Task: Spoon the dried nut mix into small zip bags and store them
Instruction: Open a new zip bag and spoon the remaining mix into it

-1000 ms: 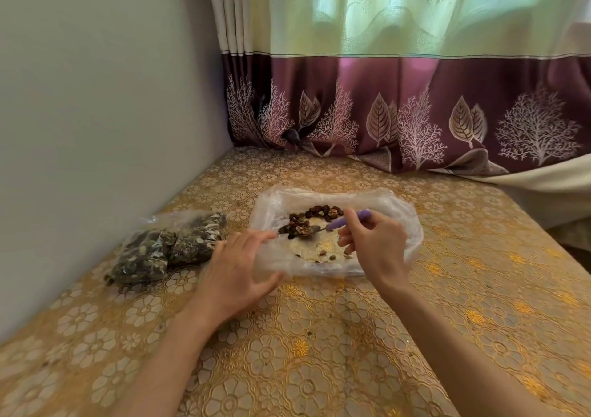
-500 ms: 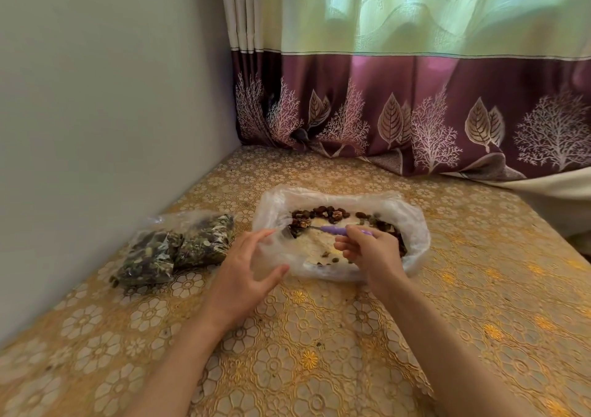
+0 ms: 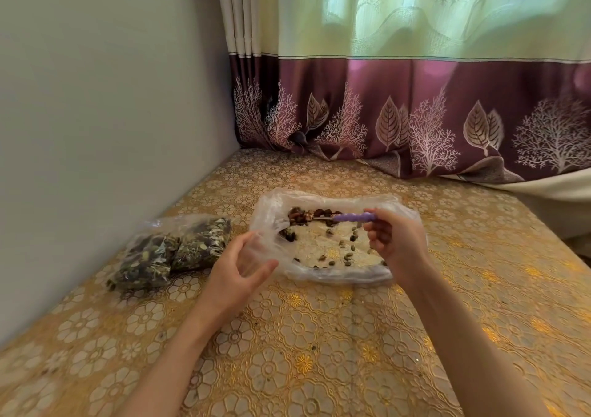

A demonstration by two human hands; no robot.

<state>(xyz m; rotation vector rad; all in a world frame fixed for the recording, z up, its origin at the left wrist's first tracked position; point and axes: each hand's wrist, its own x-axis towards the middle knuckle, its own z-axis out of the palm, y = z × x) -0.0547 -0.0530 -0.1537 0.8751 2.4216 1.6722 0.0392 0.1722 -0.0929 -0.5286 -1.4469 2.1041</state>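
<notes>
My right hand (image 3: 395, 240) pinches the purple spoon (image 3: 345, 217) over the nut mix (image 3: 319, 216) in the open plastic bag (image 3: 271, 205); my left hand (image 3: 243, 263), fingers loosely spread, touches the bag's near edge.

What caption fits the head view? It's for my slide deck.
Right hand holds a purple-handled spoon over the open nut-mix bag.
</notes>
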